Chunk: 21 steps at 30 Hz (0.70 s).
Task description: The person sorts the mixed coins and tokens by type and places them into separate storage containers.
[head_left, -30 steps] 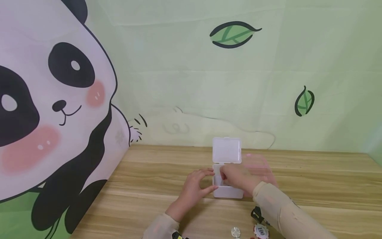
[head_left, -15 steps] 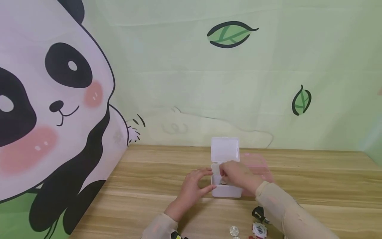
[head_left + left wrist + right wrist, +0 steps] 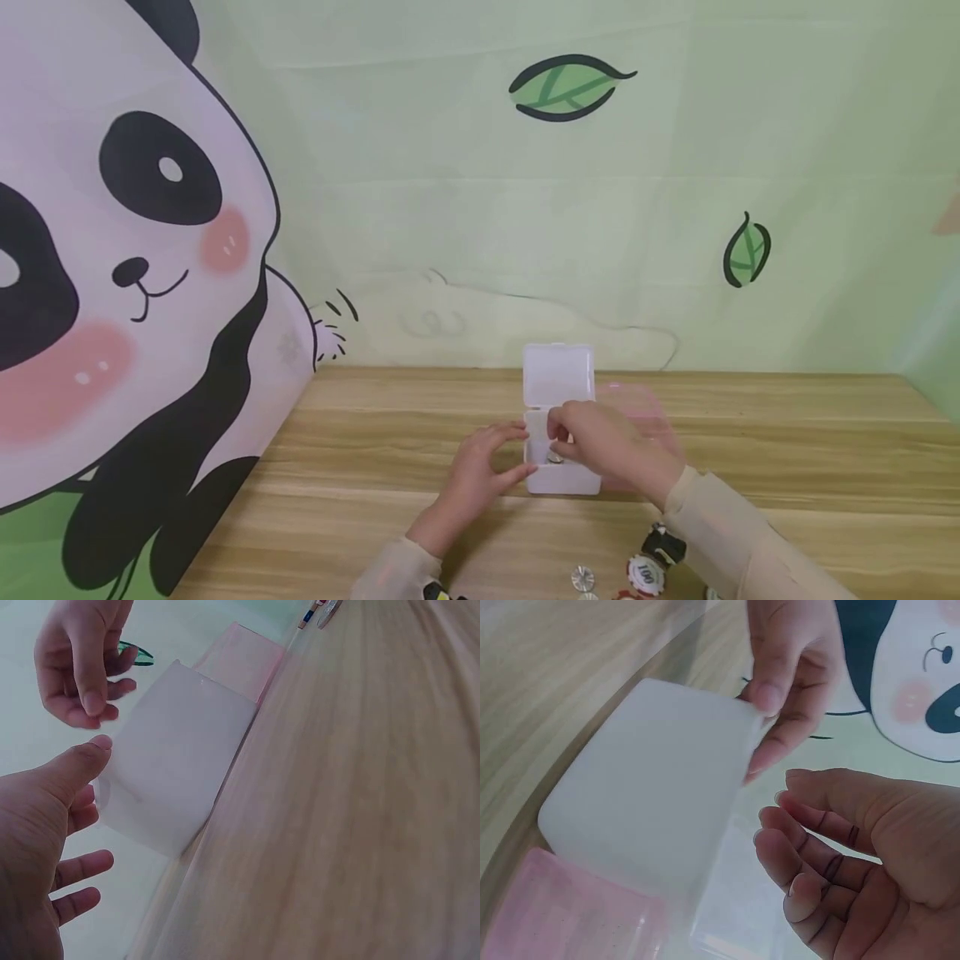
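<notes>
A small white plastic box (image 3: 564,479) stands on the table with its lid (image 3: 558,375) swung up at the back. My left hand (image 3: 480,471) holds the box's left side, thumb near the front corner and fingers farther back. My right hand (image 3: 596,437) hovers over the opening, fingers loosely curled. The right wrist view shows nothing between the thumb and fingers of that right hand (image 3: 855,855). A silver coin-like disc (image 3: 555,457) is visible inside the box, below the right fingertips. The rest of the interior is partly hidden by the right hand.
A translucent pink box (image 3: 652,408) stands right of the white one, partly behind my right arm. Nearer me lie silver discs (image 3: 582,577), a white-and-red poker chip marked 100 (image 3: 646,575) and a black object (image 3: 664,544). A panda-print cloth (image 3: 420,208) hangs behind.
The right hand has risen slightly out of the box and its fingertips have parted from the silver disc, which now lies inside. The left hand stays on the box. The head view has shifted slightly.
</notes>
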Available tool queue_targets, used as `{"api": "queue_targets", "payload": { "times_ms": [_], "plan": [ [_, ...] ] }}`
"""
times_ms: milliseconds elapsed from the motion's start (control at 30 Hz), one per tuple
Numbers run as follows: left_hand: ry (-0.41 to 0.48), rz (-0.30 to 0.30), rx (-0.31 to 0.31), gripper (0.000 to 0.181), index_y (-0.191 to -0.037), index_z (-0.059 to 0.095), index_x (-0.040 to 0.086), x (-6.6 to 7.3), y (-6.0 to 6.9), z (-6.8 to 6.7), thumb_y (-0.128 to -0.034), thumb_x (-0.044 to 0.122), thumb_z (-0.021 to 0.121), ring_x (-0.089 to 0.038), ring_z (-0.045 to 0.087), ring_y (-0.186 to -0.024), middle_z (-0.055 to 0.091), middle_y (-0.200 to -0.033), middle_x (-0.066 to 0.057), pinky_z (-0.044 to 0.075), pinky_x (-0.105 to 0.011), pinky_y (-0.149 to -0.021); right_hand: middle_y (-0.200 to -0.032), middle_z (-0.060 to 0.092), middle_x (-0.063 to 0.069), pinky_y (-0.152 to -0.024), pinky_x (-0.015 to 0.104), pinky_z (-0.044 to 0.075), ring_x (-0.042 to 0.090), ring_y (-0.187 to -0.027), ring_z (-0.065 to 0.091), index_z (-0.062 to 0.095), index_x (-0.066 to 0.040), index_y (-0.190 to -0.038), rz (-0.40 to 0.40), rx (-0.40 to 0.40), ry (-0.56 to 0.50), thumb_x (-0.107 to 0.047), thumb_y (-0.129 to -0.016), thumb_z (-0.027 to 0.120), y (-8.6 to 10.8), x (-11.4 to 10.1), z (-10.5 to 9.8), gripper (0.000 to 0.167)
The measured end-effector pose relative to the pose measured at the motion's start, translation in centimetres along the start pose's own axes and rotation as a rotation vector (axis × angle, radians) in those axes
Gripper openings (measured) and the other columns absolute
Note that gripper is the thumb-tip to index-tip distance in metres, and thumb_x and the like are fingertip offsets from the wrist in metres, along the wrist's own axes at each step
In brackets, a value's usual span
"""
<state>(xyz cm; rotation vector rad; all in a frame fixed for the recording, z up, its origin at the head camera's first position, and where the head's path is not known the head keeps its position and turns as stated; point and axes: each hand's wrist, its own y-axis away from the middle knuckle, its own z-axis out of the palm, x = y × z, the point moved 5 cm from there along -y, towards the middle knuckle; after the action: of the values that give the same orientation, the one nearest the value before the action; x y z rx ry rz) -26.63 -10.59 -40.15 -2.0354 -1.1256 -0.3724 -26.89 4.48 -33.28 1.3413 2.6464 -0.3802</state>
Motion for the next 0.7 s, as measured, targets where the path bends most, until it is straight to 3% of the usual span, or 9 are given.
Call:
{"api": "queue_targets", "payload": {
  "times_ms": [333, 700],
  "plan": [
    [-0.014, -0.004, 0.002, 0.039, -0.114, 0.066, 0.011, -0.1, 0.1, 0.0, -0.0796, 0.025, 0.077, -0.023, 0.059, -0.119, 0.065, -0.127, -0.003, 0.045, -0.044, -0.102, -0.072, 0.061, -0.008, -0.054, 0.014, 0.040, -0.002, -0.060, 0.046, 0.062, -0.013, -0.081, -0.148, 0.047, -0.050, -0.013, -0.083, 0.071, 2.7, -1.3, -0.5, 0.009],
    [-0.019, -0.014, -0.005, 0.039, -0.115, 0.066, 0.012, -0.2, 0.1, 0.1, -0.0800, 0.026, 0.076, -0.023, 0.059, -0.119, 0.065, -0.127, -0.002, 0.045, -0.044, -0.103, -0.074, 0.060, -0.011, -0.054, 0.012, 0.040, -0.003, -0.060, 0.048, 0.064, -0.013, -0.085, -0.199, 0.001, -0.105, -0.016, -0.082, 0.074, 5.8, -1.6, 1.4, 0.010]
  ]
}}
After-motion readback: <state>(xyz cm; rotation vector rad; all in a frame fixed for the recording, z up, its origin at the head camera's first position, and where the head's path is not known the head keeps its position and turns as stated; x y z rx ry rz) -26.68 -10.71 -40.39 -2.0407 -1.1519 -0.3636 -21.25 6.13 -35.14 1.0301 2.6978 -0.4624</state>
